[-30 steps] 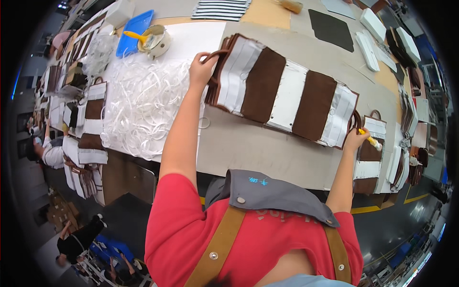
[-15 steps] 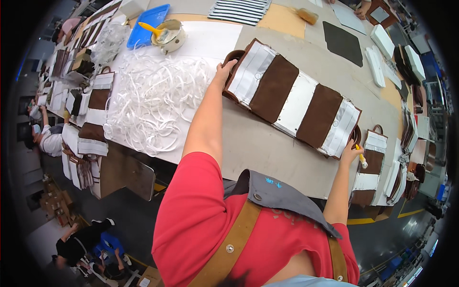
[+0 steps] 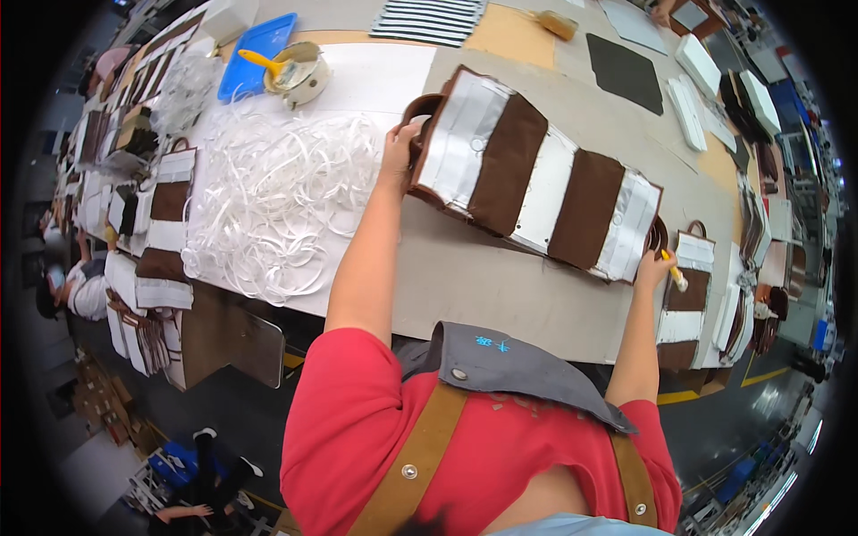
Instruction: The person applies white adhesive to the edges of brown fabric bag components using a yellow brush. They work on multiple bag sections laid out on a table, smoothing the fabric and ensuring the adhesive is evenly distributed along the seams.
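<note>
An unfolded handbag body (image 3: 509, 165), with brown bands between white and silvery-grey ones, spans the space between my hands over the table. My left hand (image 3: 399, 156) is closed on its left end, beside a brown handle (image 3: 422, 107). At the lower right end, my right hand (image 3: 654, 268) grips the edge near the other brown handle (image 3: 660, 234). A yellow-handled brush (image 3: 677, 275) sticks out of that same hand, its pale bristles pointing down. The body slants down to the right and bends a little along its middle. Fingertips behind it are hidden.
A heap of white strips (image 3: 277, 205) covers the table's left part. Behind it stand a pot (image 3: 308, 85) with a yellow brush and a blue tray (image 3: 259, 54). More bag bodies (image 3: 686, 295) lie right. Other people work at far left.
The handbag body's left end has come up and toward me, and its middle now bends more. Both hands keep their hold. The whole view has shifted slightly.
</note>
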`<state>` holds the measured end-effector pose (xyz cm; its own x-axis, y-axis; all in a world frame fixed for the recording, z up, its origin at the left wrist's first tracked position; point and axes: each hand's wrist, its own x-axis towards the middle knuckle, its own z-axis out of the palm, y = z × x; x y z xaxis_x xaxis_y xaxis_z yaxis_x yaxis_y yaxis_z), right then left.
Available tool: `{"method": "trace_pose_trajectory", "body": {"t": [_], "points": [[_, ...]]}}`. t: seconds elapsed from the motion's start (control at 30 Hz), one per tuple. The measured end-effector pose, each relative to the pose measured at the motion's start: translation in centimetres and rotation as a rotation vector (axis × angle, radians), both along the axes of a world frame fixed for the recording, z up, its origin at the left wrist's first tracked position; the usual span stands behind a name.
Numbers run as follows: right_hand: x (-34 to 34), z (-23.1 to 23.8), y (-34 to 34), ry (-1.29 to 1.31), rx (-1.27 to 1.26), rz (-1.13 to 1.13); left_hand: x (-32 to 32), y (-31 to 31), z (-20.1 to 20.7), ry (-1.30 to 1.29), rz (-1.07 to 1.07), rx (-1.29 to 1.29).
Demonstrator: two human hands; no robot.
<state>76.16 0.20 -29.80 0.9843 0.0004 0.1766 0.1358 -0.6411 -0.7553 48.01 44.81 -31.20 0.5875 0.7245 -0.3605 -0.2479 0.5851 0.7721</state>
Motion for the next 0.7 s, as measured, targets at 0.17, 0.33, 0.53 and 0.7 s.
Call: {"method": "trace_pose_trajectory", "body": {"t": [0.17, 0.33, 0.53, 0.7], "points": [[3.2, -1.2, 0.1, -0.172, -0.117, 0.083, -3.4, -3.5, 1.3, 0.069, 0.177, -0.006], [4.6, 3.2, 3.0, -0.346, -0.228, 0.185, -3.6, -3.1, 2.3, 0.611, 0.145, 0.467], [2.0, 10.7, 10.6, -0.174, -0.021, 0.664, 0.7, -7.0, 5.5, 0.668, 0.060, 1.410], [-2.6, 12.9, 18.8, 0.206, -0.122, 0.773, 4.6, -9.5, 2.4, 0.856, -0.481, 1.586]]}}
